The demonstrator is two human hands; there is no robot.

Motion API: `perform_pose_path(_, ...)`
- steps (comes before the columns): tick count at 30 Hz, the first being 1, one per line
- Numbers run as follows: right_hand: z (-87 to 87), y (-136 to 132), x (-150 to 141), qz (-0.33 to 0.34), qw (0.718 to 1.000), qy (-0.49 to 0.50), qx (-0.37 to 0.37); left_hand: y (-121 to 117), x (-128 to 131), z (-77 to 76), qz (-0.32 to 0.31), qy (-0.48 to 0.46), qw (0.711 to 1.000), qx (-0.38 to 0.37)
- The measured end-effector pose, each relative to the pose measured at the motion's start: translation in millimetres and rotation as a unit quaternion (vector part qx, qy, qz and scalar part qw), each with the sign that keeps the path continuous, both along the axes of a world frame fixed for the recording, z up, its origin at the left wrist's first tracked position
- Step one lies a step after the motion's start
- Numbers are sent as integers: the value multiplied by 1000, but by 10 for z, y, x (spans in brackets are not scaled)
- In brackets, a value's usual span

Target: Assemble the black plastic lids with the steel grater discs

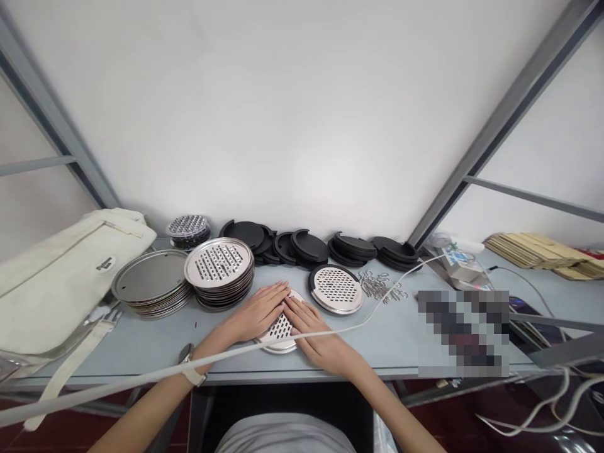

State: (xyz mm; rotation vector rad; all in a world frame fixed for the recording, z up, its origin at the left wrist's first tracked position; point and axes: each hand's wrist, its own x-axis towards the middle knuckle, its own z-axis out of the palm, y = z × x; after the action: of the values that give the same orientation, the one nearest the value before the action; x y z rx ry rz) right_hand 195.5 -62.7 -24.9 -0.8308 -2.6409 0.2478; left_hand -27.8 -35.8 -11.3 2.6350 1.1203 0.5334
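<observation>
Both my hands lie flat on a round perforated metal disc (279, 329) near the front edge of the grey table (141, 346). My left hand (258, 310) presses on its left half with fingers stretched out. My right hand (315, 333) covers its right side, fingers also extended. A wristwatch sits on my left wrist. Just right of my hands lies another perforated disc set in a black ring (336, 289). A white cable (141, 377) runs across my forearms and over the disc.
Two stacks of metal discs (219, 272) and plain trays (151, 281) stand at left, beside a cream bag (56, 277). Black round lids (302, 246) line the back. Small metal clips (377, 286) lie at right, then a small device (460, 264) and cardboard pieces (538, 250).
</observation>
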Motion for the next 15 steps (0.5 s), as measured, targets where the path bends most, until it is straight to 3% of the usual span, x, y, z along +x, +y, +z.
perform_pose_path(12, -48, -17, -77, -20, 1000, 13, 7, 23, -21, -133, 6, 34, 999, 25)
perform_pose_path(15, -67, -22, -89, -37, 999, 33, 10, 51, -23, -105, 5, 29, 999, 27)
